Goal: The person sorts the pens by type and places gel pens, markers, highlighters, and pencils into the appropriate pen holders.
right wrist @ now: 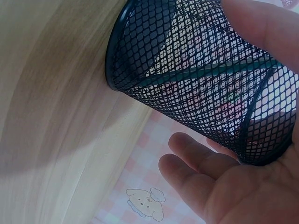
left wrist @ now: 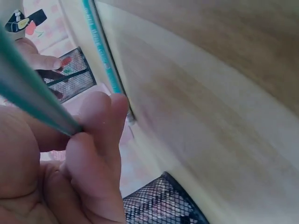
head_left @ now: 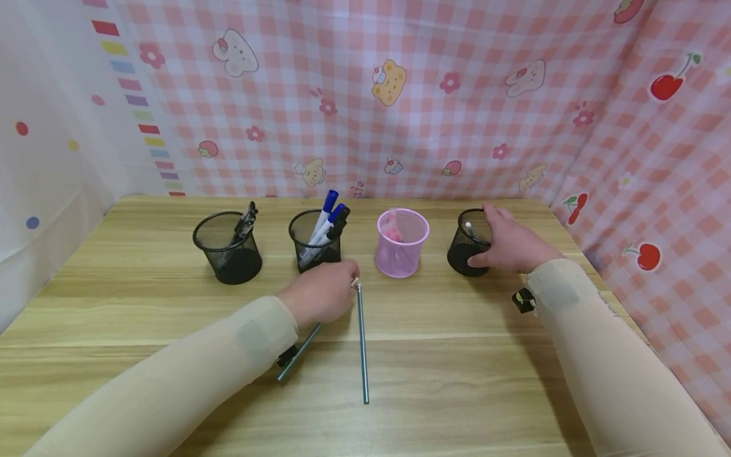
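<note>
My left hand (head_left: pixel 322 292) pinches a green pencil (left wrist: pixel 39 93) between thumb and fingers; in the head view its lower end shows under the wrist. A second green pencil (head_left: pixel 362 349) lies on the table beside that hand, its metal-banded end near the fingers. At the right, my right hand (head_left: pixel 511 244) grips a black mesh pen holder (right wrist: pixel 187 70), thumb on the near side and other fingers partly hidden round the far side. Inside this holder leans a green pencil (right wrist: pixel 205 71), its white end (head_left: pixel 468 225) near the rim.
Along the back stand a black mesh holder (head_left: pixel 238 268) with black pens (head_left: pixel 245 222), another black mesh holder (head_left: pixel 297 244) with blue- and black-capped markers (head_left: pixel 324 219), and a pink mesh holder (head_left: pixel 398 260) with something pink inside. A checked curtain (head_left: pixel 354 127) hangs behind the wooden table (head_left: pixel 445 381).
</note>
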Available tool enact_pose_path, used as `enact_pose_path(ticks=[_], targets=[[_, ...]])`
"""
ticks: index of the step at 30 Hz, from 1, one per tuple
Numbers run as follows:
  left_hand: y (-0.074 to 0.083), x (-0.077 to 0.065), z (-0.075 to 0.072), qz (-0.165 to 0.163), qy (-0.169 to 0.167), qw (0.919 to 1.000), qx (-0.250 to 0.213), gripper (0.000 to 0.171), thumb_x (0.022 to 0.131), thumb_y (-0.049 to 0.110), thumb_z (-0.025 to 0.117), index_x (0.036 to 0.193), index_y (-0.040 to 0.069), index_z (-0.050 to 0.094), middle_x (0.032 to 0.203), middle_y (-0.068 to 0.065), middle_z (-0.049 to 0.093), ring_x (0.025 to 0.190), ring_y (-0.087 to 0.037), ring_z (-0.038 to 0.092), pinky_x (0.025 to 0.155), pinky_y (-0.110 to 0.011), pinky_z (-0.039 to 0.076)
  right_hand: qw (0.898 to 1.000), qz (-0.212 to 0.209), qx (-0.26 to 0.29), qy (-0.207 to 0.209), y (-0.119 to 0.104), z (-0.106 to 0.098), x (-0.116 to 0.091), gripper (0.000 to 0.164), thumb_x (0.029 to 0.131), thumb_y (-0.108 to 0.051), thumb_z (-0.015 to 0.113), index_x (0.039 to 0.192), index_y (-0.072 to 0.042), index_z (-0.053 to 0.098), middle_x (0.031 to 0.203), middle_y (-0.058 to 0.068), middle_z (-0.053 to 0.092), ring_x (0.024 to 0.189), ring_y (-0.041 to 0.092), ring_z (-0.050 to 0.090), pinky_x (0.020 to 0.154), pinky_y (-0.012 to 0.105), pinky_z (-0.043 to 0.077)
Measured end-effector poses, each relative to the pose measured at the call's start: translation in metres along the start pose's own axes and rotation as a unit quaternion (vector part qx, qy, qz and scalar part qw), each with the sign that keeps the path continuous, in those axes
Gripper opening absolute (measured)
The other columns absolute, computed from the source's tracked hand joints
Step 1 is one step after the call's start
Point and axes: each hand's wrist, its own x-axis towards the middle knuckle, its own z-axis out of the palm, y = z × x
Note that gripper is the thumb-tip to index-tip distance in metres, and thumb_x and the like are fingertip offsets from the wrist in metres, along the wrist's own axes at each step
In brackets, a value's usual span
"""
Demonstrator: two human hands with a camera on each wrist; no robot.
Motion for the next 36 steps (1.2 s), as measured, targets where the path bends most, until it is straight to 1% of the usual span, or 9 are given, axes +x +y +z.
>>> enact_pose_path(ticks=[3, 7, 12, 17, 21, 24, 27, 32, 36], targets=[[0.001, -0.001, -0.002, 0.008, 0.02, 0.9998, -0.003, 0.034, 0.11, 0.025, 0.052, 0.14, 0.01, 0.059, 0.128, -0.006, 0.072, 0.09, -0.017, 0.065, 0.079, -0.035, 0.055, 1.0, 0.0, 0.0, 0.0, 0.0, 0.0, 0.0, 0.128, 0.088, -0.038, 0.085, 0.167, 0.0, -0.008, 0.171, 0.034, 0.008, 0.148, 0.057, 0.035, 0.12, 0.07, 0.031], [0.003, -0.003, -0.006, 0.015, 0.038, 0.999, -0.016, 0.038, 0.111, 0.027, 0.052, 0.144, 0.009, 0.055, 0.131, -0.008, 0.071, 0.091, -0.018, 0.066, 0.079, -0.035, 0.056, 1.0, -0.002, -0.002, 0.001, 0.0, 0.0, 0.001, 0.128, 0.088, -0.038, 0.085, 0.167, 0.001, -0.008, 0.17, 0.034, 0.009, 0.148, 0.057, 0.034, 0.12, 0.07, 0.031], [0.008, -0.008, -0.013, 0.016, 0.058, 0.9969, -0.05, 0.039, 0.11, 0.027, 0.054, 0.146, 0.014, 0.053, 0.126, -0.005, 0.072, 0.091, -0.017, 0.066, 0.077, -0.034, 0.056, 1.0, -0.003, -0.002, 0.002, 0.001, 0.0, 0.001, 0.128, 0.087, -0.039, 0.086, 0.167, 0.002, -0.006, 0.17, 0.035, 0.009, 0.148, 0.057, 0.034, 0.12, 0.07, 0.03], [0.014, -0.014, -0.024, 0.035, 0.092, 0.9895, -0.106, 0.037, 0.109, 0.026, 0.058, 0.145, 0.017, 0.055, 0.111, 0.0, 0.072, 0.085, -0.015, 0.066, 0.071, -0.03, 0.057, 1.0, -0.004, -0.003, 0.004, 0.001, 0.0, 0.001, 0.128, 0.087, -0.039, 0.086, 0.167, 0.002, -0.005, 0.17, 0.035, 0.01, 0.148, 0.057, 0.034, 0.12, 0.07, 0.03], [0.019, -0.019, -0.032, 0.053, 0.123, 0.9803, -0.145, 0.037, 0.108, 0.029, 0.062, 0.144, 0.02, 0.058, 0.103, 0.002, 0.071, 0.08, -0.016, 0.065, 0.067, -0.031, 0.056, 1.0, -0.004, -0.003, 0.004, 0.001, 0.0, 0.001, 0.128, 0.087, -0.039, 0.086, 0.167, 0.003, -0.005, 0.17, 0.035, 0.01, 0.148, 0.057, 0.034, 0.12, 0.07, 0.03], [0.021, -0.022, -0.035, 0.066, 0.152, 0.9689, -0.184, 0.037, 0.107, 0.029, 0.064, 0.143, 0.021, 0.06, 0.1, 0.001, 0.071, 0.079, -0.017, 0.064, 0.066, -0.031, 0.055, 1.0, -0.003, -0.003, 0.003, 0.0, 0.0, 0.0, 0.127, 0.087, -0.039, 0.086, 0.167, 0.002, -0.005, 0.17, 0.034, 0.01, 0.147, 0.058, 0.036, 0.12, 0.07, 0.031], [0.022, -0.024, -0.037, 0.08, 0.187, 0.9533, -0.223, 0.034, 0.105, 0.028, 0.067, 0.139, 0.022, 0.063, 0.095, 0.0, 0.072, 0.076, -0.018, 0.064, 0.064, -0.032, 0.055, 1.0, -0.002, -0.004, 0.003, 0.0, 0.0, 0.0, 0.127, 0.087, -0.038, 0.085, 0.167, 0.002, -0.005, 0.17, 0.034, 0.01, 0.146, 0.058, 0.037, 0.119, 0.07, 0.032], [0.023, -0.025, -0.038, 0.1, 0.257, 0.9243, -0.264, 0.029, 0.103, 0.025, 0.071, 0.132, 0.02, 0.068, 0.086, 0.0, 0.071, 0.073, -0.016, 0.063, 0.061, -0.032, 0.052, 1.0, -0.003, -0.002, 0.005, -0.001, 0.0, -0.001, 0.126, 0.087, -0.037, 0.085, 0.167, 0.002, -0.005, 0.17, 0.034, 0.009, 0.147, 0.058, 0.035, 0.12, 0.07, 0.031], [0.024, -0.025, -0.039, 0.106, 0.292, 0.8994, -0.308, 0.03, 0.102, 0.023, 0.073, 0.131, 0.019, 0.068, 0.086, -0.001, 0.07, 0.074, -0.017, 0.066, 0.059, -0.03, 0.054, 1.0, -0.003, -0.003, 0.005, 0.0, 0.0, 0.0, 0.127, 0.087, -0.037, 0.085, 0.167, 0.002, -0.005, 0.17, 0.034, 0.009, 0.147, 0.058, 0.035, 0.12, 0.07, 0.031]])
